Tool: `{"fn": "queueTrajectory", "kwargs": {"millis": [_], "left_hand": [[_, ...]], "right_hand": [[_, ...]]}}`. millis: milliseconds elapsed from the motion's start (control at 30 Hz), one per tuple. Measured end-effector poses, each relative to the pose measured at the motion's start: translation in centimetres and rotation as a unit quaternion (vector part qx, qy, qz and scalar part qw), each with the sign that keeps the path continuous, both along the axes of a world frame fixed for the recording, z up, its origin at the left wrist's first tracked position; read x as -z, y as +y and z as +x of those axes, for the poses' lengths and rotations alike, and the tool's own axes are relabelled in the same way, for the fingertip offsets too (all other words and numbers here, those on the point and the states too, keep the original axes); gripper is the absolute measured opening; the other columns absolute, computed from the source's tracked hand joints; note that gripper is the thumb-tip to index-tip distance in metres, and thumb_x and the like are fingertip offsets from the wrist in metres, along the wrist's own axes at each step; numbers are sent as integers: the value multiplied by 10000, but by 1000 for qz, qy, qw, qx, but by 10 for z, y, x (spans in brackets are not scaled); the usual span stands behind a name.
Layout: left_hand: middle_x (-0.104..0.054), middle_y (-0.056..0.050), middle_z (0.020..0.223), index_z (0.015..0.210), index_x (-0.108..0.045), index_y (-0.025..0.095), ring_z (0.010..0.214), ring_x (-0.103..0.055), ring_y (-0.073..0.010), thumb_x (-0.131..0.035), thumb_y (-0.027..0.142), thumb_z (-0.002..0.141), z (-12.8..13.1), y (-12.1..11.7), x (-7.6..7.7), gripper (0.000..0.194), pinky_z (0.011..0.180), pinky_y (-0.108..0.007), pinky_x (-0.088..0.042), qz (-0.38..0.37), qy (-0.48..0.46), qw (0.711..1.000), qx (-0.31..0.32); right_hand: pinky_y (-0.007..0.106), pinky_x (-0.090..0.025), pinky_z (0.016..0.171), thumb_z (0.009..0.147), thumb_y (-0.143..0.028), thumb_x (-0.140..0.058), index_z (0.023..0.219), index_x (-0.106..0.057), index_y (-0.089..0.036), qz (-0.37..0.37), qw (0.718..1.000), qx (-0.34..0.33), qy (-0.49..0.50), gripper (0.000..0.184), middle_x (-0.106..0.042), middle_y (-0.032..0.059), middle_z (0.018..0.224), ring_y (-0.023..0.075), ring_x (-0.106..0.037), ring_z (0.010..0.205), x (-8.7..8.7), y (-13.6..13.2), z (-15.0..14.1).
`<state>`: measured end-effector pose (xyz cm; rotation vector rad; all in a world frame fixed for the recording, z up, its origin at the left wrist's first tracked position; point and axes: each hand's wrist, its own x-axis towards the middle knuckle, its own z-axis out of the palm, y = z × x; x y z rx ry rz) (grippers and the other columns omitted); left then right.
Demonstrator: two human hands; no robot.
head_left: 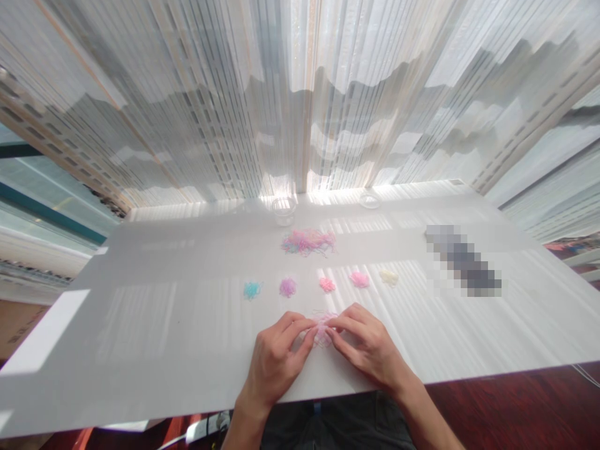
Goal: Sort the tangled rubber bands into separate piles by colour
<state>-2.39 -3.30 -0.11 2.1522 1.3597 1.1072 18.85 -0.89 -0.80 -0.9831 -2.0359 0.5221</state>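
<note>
Close to the table's front edge lies a loose tangle of pale pink rubber bands (322, 335), thin and stringy. My left hand (284, 350) pinches into it from the left, thumb and forefinger together. From the right, my right hand (363, 340) pinches the same tangle, its fingertips almost meeting the left ones. Single bands between the fingers are too fine to make out. Just beyond my hands small piles stand in a row: turquoise (252, 290), purple (287, 287), coral pink (327, 284), bright pink (360, 279) and pale yellow (389, 277).
Behind the row sits a larger mixed-colour heap of bands (308, 242). A clear round container (284, 211) and a clear lid (370, 200) stand near the back edge of the white table (197, 262). A pixelated dark object (464, 259) lies at right. Sheer curtains (304, 112) hang behind.
</note>
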Motion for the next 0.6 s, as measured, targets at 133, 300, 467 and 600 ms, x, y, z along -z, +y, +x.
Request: {"fn": "queueTrajectory", "kwargs": {"millis": [133, 300, 467, 600], "left_hand": [[-732, -37, 948, 1065, -724, 219, 737, -702, -129, -610, 220, 1017, 0, 0, 1, 123, 645, -203, -581, -4, -4, 1000, -2], [-726, -40, 937, 1052, -718, 219, 762, -702, -138, -611, 215, 1017, 0, -1, 0, 113, 633, -202, -564, -5, -5, 1000, 2], [-725, -40, 927, 1037, -718, 214, 758, -694, -138, -607, 210, 1016, 0, -1, -1, 112, 615, -197, -545, -10, -5, 1000, 9], [-722, -32, 910, 1023, -724, 213, 741, -690, -130, -620, 205, 1007, 1, 0, -2, 105, 600, -190, -533, -3, -3, 1000, 10]], "right_hand": [[313, -538, 689, 1013, -213, -612, 1036, -722, -236, -1, 1000, -8, -4, 115, -663, 29, 804, 183, -630, 752, -1, 0, 0], [314, -529, 688, 1009, -210, -621, 1049, -716, -226, 1, 1000, -10, -5, 104, -655, 25, 798, 183, -619, 752, -1, 0, -1], [312, -531, 696, 1000, -198, -632, 1071, -705, -229, 6, 1000, -9, 8, 106, -666, 25, 817, 185, -627, 760, -1, 0, 0], [299, -529, 702, 990, -174, -645, 1059, -701, -231, 5, 1000, -10, 24, 105, -669, 23, 823, 177, -628, 764, -1, -1, 0]]}}
